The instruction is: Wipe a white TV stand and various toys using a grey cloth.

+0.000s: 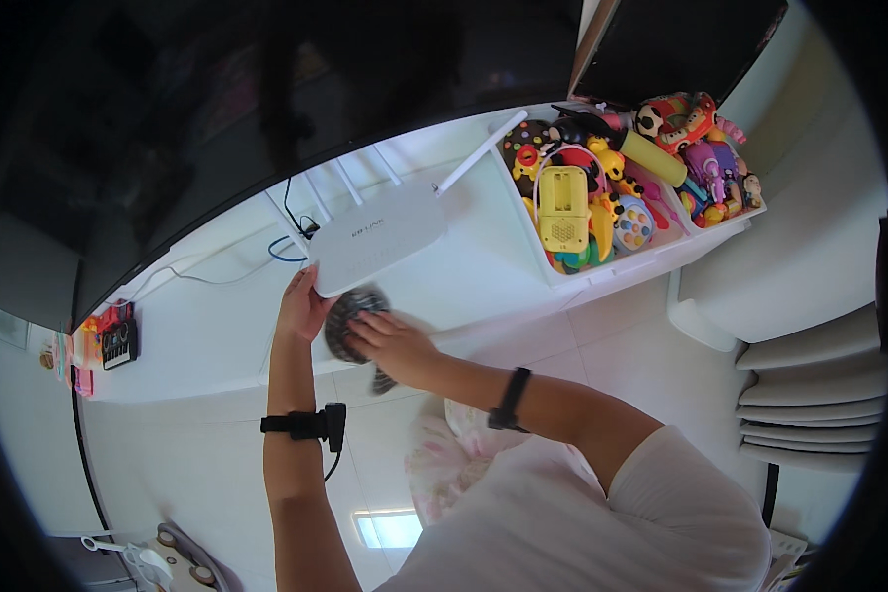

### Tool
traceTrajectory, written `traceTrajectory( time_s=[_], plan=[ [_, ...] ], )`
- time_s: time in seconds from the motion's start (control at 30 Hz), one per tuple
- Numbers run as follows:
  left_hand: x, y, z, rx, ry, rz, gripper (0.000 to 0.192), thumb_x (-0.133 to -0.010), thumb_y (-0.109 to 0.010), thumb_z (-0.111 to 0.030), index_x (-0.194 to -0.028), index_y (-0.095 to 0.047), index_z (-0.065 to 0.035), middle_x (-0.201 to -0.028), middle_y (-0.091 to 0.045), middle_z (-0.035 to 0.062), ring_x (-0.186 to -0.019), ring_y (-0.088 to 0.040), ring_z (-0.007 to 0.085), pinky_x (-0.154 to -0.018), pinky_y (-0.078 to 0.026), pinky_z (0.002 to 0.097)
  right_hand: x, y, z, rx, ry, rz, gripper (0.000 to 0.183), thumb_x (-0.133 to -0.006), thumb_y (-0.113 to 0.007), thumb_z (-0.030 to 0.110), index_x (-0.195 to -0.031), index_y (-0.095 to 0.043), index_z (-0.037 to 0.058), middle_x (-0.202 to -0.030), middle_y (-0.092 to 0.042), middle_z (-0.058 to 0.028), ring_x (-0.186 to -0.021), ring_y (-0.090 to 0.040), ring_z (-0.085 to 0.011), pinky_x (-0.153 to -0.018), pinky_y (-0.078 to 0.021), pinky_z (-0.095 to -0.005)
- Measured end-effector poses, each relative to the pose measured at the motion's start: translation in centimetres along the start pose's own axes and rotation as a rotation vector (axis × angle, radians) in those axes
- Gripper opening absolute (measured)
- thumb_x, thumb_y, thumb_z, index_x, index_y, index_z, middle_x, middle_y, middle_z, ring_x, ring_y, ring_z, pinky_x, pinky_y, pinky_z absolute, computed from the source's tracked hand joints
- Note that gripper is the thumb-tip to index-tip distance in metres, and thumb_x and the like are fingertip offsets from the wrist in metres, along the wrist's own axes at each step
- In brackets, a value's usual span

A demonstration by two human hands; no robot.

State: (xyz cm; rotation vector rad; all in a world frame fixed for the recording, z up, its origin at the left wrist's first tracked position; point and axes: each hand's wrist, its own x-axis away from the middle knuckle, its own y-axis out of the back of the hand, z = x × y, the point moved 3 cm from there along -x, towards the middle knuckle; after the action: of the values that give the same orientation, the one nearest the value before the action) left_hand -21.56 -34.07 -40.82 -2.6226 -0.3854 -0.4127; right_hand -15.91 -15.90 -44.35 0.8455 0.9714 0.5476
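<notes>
A white Wi-Fi router [381,240] with several stick antennas is over the white cabinet top [481,259]. My left hand [305,303] grips its near left corner, thumb at the side and the other fingers partly hidden beneath. Whether the router is fully off the surface cannot be told. Just right of that hand, my right hand [392,344] holds a dark patterned cloth [348,325], its fingers laid over it at the cabinet's front edge. The cloth is blurred, and a corner of it hangs past the edge.
A large black television screen [266,96] rises behind the router. A blue cable [277,250] and a white cord [207,280] run behind it. On the right stands a white divided bin [555,277] of toys. A toy keyboard [120,345] lies at the left end.
</notes>
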Motion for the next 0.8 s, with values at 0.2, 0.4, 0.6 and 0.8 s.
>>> traceTrajectory(
  time_s=[0.2,0.4,0.6,0.8],
  plan=[
    [0.2,-0.9,1.1,0.005,-0.022,-0.003,0.024,-0.097,-0.041,-0.021,-0.113,-0.050,-0.0052,-0.101,-0.061,0.0055,-0.090,-0.062,0.0147,-0.070,-0.055,0.0293,11.0,9.0,-5.9,0.186,-0.523,-0.034,0.039,-0.082,-0.049,0.010,-0.117,-0.054,-0.0037,-0.130,-0.049,-0.0172,-0.125,-0.041,-0.0335,-0.105,-0.0316,-0.0413],
    [0.7,-1.8,1.7,0.013,0.023,-0.048,0.028,-0.098,-0.040,-0.021,-0.115,-0.049,-0.0015,-0.105,-0.059,0.0079,-0.093,-0.060,0.0177,-0.075,-0.054,0.0308,7.9,9.8,-8.0,0.392,-0.778,0.024,0.070,-0.086,-0.051,0.042,-0.136,-0.034,-0.0043,-0.142,-0.030,-0.0233,-0.133,-0.023,-0.0394,-0.110,-0.0156,-0.0487],
    [1.2,-2.1,1.3,-0.016,0.066,-0.073,0.028,-0.097,-0.043,-0.021,-0.116,-0.047,-0.0012,-0.109,-0.057,0.0111,-0.099,-0.057,0.0223,-0.083,-0.052,0.0372,-1.8,3.1,-2.7,0.214,-0.425,0.183,0.064,-0.086,-0.050,0.044,-0.132,-0.041,0.0010,-0.137,-0.037,-0.0195,-0.130,-0.028,-0.0357,-0.108,-0.0190,-0.0467],
    [-0.1,-5.2,1.3,-0.118,0.059,-0.136,0.030,-0.095,-0.045,-0.022,-0.114,-0.050,0.0016,-0.112,-0.055,0.0124,-0.104,-0.055,0.0240,-0.089,-0.050,0.0387,-2.8,-2.4,2.3,0.121,0.086,-0.049,0.034,-0.079,-0.054,0.017,-0.110,-0.058,0.0047,-0.119,-0.056,-0.0080,-0.114,-0.049,-0.0247,-0.097,-0.0377,-0.0369]
  ],
)
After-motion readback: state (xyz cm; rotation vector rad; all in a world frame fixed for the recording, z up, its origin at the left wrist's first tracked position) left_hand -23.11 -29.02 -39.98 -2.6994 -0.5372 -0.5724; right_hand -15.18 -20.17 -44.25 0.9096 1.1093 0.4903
